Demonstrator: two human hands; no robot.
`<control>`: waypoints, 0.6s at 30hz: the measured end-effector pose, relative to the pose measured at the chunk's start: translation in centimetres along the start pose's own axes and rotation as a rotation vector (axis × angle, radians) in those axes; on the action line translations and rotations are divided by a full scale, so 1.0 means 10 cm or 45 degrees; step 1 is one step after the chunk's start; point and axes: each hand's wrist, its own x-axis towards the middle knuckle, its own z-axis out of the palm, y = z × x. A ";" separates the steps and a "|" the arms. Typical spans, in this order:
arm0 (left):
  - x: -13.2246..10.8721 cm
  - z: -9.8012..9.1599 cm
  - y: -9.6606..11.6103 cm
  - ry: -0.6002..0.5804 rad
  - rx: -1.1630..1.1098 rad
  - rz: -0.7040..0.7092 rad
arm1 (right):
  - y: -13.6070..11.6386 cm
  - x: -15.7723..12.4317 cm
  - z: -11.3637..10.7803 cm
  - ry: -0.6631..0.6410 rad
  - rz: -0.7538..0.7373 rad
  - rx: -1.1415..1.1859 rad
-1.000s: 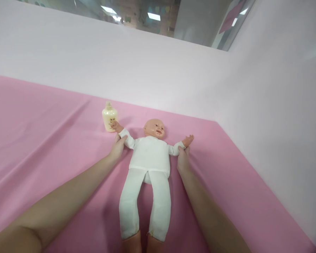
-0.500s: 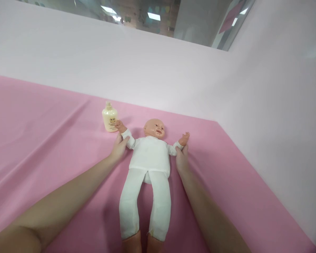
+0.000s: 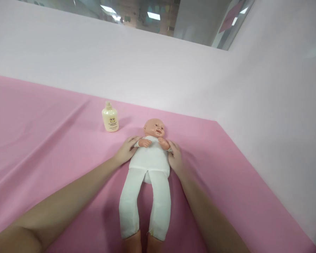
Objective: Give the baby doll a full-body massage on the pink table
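A baby doll lies on its back, its white cloth body facing up and its feet toward me. Its bare hands are folded in over the upper chest, below the chin. On the left side, my left hand is closed around one of the doll's sleeved arms near the wrist. My right hand grips the other arm at the right side of the chest. Parts of both doll arms are hidden by my fingers.
A cream-coloured bottle with a printed label stands upright to the left of the doll's head. Pink cloth with a few creases covers the surface. A white wall rises behind and on the right, with a window above.
Both doll arms have swung inward, from spread out at the sides to folded over the chest. My hands have moved in toward the body with them. The bottle stays in place.
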 end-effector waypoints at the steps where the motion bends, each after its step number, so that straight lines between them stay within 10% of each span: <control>1: 0.00 0.01 -0.01 -0.015 0.017 0.017 | 0.00 0.00 0.00 -0.023 -0.029 -0.041; 18: 0.00 0.01 -0.04 -0.020 0.029 0.009 | 0.04 0.01 0.01 -0.045 -0.099 -0.117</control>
